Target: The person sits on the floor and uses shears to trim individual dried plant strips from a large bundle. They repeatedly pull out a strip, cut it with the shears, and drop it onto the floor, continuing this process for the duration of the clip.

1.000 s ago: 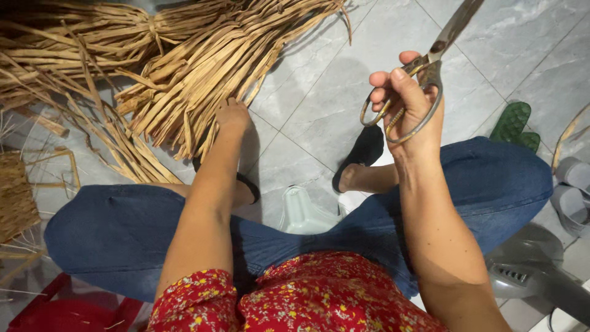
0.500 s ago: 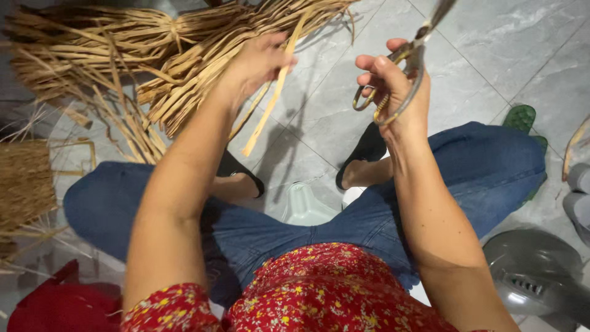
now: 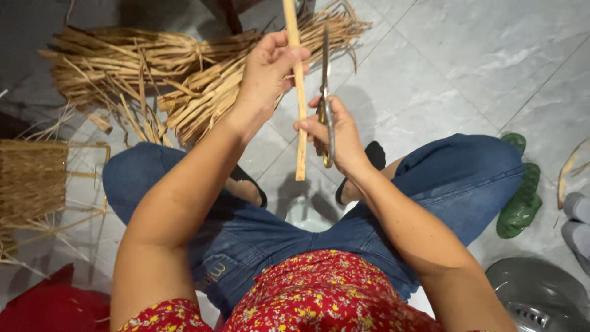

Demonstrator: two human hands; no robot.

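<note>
Above the lap, left hand [image 3: 265, 74] pinching an upright straw strip [image 3: 297, 92]; right hand [image 3: 335, 135] curled tight around scissors [image 3: 326, 98]

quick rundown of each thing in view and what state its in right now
left hand: gripping the strip near its upper part
right hand: fingers through the scissor handles, thumb against the strip
strip: held upright, lower end free
scissors: blades together, pointing up beside the strip
bundles of dried strips: lying on the floor, loose ends splayed
woven piece: unfinished, strands sticking out
green sandal: lying on the tiles, off the foot
</note>
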